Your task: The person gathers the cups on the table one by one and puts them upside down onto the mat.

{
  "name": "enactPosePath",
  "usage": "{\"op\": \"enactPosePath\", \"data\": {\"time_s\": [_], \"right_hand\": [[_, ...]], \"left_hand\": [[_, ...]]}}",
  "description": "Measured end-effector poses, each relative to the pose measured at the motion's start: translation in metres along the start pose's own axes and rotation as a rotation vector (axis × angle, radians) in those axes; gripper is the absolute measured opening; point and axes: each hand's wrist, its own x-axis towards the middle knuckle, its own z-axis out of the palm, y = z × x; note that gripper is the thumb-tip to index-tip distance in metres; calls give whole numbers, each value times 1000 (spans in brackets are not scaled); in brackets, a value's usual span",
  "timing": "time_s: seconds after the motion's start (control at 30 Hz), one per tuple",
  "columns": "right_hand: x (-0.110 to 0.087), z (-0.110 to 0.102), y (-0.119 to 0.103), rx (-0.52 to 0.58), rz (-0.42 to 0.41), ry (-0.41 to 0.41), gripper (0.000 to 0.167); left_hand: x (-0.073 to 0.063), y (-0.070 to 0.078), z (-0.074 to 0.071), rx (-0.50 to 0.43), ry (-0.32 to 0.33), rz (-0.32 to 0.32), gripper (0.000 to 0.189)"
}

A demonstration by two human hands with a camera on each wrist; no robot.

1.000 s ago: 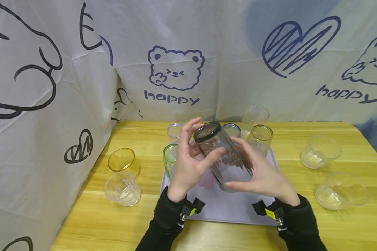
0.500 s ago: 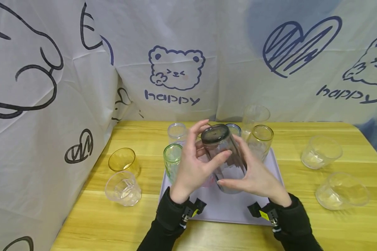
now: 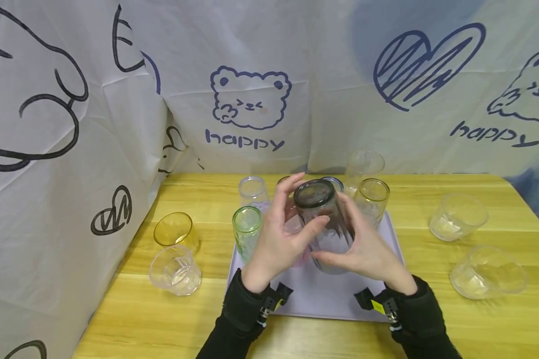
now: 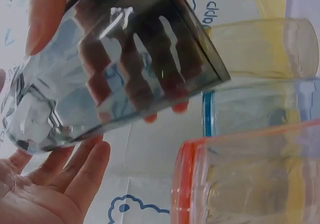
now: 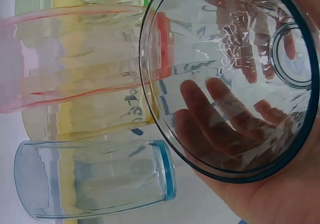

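Observation:
Over the tray I hold a dark grey glass tumbler (image 3: 332, 239), its base raised and its mouth pointing down toward me. My left hand (image 3: 276, 247) grips its left side, thumb in front and fingers behind. From the right, my right hand (image 3: 370, 247) holds it, with the thumb lower down. The right wrist view looks into the tumbler's mouth (image 5: 230, 73), where fingers show through the glass. Just beyond it stand a blue-rimmed glass (image 5: 100, 179) and a red-rimmed pink glass (image 5: 90, 58). A green glass (image 3: 247, 227) is left of my left hand.
A pale purple tray (image 3: 328, 306) bears several coloured glasses, including an amber-rimmed one (image 3: 374, 199). On the wooden table an amber glass (image 3: 175, 232) and a clear glass (image 3: 177, 274) stand left. Two clear glasses, one farther (image 3: 455, 219), one nearer (image 3: 485, 274), stand right.
The grey tumbler has swung more upright, its base moving right and slightly down. My right hand has shifted a little left, my left hand slightly right. The glasses on the table stay put.

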Motion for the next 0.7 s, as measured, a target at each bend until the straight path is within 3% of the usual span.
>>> {"op": "enactPosePath", "data": {"time_s": [0.13,0.27,0.53,0.7], "right_hand": [[-1,-2,1,-28,5,46,105],[-1,-2,1,-29,-20,97,104],[-2,-3,3,-35,-74,277,95],[-5,-3,6,14,-113,353,91]], "left_hand": [[1,-1,-2,71,3,31,66],[1,-1,-5,208,13,60,65],[-1,3,-13,493,-13,44,72],[-1,4,-16,635,-70,50,52]]}}
